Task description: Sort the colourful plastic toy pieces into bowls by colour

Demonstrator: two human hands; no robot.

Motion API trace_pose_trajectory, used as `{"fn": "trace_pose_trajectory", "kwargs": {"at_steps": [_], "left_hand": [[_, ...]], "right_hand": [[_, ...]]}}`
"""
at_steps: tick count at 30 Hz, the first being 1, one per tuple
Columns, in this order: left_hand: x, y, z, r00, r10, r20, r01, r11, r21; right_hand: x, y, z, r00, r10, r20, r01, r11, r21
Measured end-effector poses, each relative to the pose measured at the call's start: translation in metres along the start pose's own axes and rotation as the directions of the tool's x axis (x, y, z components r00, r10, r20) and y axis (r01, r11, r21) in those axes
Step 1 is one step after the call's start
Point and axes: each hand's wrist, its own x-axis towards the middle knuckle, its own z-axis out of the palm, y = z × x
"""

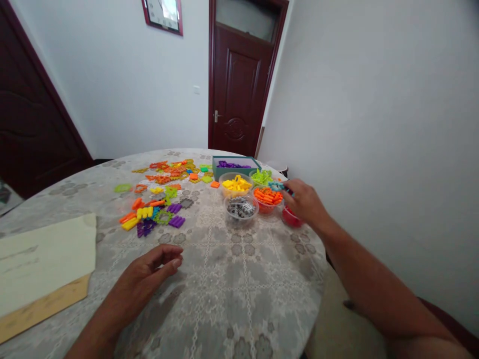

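My right hand (pixel 305 202) reaches over the bowls at the table's right side. Its thumb and fingers pinch a light blue plastic building piece (pixel 276 186). Just below that hand sits a bowl of red pieces (pixel 292 218), partly covered by it. To its left are a round bowl of orange pieces (pixel 268 196) and a clear bowl of grey pieces (pixel 241 207). Yellow pieces (pixel 236 184) fill another clear bowl behind. My left hand (pixel 149 271) hovers at or rests on the tablecloth, loosely curled, thumb and fingers apart, holding nothing.
Green pieces (pixel 262 176) and a teal box (pixel 220 172) of purple pieces (pixel 234 164) stand at the back. Mixed assembled pieces (pixel 153 214) spread over the left half. A paper sheet (pixel 48 254) lies on brown board (pixel 48 306). The round table edge curves at right.
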Motion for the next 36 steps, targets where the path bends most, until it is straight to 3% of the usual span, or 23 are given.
{"fn": "trace_pose_trajectory", "kwargs": {"at_steps": [3, 7, 13, 20, 23, 26, 28, 30, 32, 34, 36], "left_hand": [[0.001, 0.002, 0.000, 1.000, 0.015, -0.008, -0.015, 0.999, 0.044], [0.001, 0.005, -0.001, 0.998, 0.049, -0.033, -0.045, 0.993, 0.107], [0.002, 0.005, -0.003, 0.997, 0.043, -0.066, -0.034, 0.991, 0.129], [-0.001, 0.007, -0.002, 0.996, 0.038, -0.083, -0.032, 0.997, 0.074], [-0.004, 0.010, 0.000, 0.990, 0.021, -0.138, -0.014, 0.999, 0.046], [-0.003, 0.005, 0.003, 0.978, -0.001, -0.209, 0.007, 1.000, 0.029], [-0.002, -0.001, 0.004, 0.967, -0.014, -0.254, 0.025, 0.999, 0.040], [-0.001, -0.005, 0.005, 0.957, -0.023, -0.288, 0.040, 0.998, 0.054], [-0.001, -0.007, 0.006, 0.945, -0.022, -0.326, 0.049, 0.996, 0.074], [-0.002, -0.006, 0.005, 0.927, -0.007, -0.376, 0.053, 0.992, 0.114], [-0.003, -0.004, 0.004, 0.905, 0.020, -0.425, 0.059, 0.983, 0.174]], "right_hand": [[0.031, 0.063, -0.006, 0.977, 0.201, 0.069, -0.169, 0.932, -0.321], [0.052, 0.104, 0.006, 0.921, 0.330, 0.207, -0.192, 0.847, -0.496], [0.055, 0.120, 0.028, 0.889, 0.360, 0.284, -0.189, 0.851, -0.490], [0.043, 0.117, 0.022, 0.891, 0.359, 0.279, -0.193, 0.854, -0.483], [0.026, 0.089, 0.021, 0.954, 0.237, 0.184, -0.133, 0.884, -0.447], [-0.003, 0.035, 0.027, 0.993, -0.024, 0.118, 0.054, 0.964, -0.259], [-0.027, -0.015, 0.035, 0.968, -0.197, 0.155, 0.200, 0.980, -0.009], [-0.048, -0.067, 0.050, 0.907, -0.371, 0.201, 0.313, 0.911, 0.268], [-0.060, -0.114, 0.074, 0.851, -0.485, 0.199, 0.365, 0.821, 0.439], [-0.060, -0.151, 0.107, 0.834, -0.515, 0.196, 0.353, 0.772, 0.528], [-0.048, -0.177, 0.145, 0.868, -0.457, 0.197, 0.290, 0.786, 0.547]]}}
